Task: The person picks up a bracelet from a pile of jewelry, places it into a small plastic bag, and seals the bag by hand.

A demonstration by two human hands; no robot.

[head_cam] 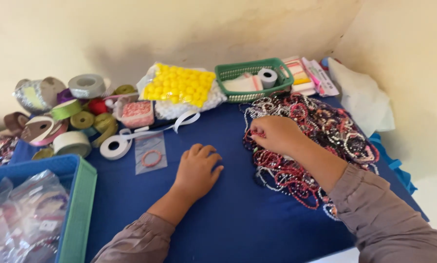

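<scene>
My left hand (197, 169) rests palm down on the blue tablecloth (228, 214), fingers slightly spread, holding nothing. Just left of it lies a small clear bag (150, 154) with a pink bead bracelet inside. My right hand (276, 134) reaches into the left edge of a big heap of beaded bracelets (320, 141), mostly pink, red and white. Its fingertips are pinched together on a bracelet at the heap's edge. Both arms wear grey-brown sleeves.
A green basket (253, 78) with a white tape roll stands at the back. Beside it lies a bag of yellow and white balls (182, 87). Ribbon spools (67, 117) crowd the back left. A blue-green bin (72, 204) of bagged bracelets sits front left. A wall corner closes the right.
</scene>
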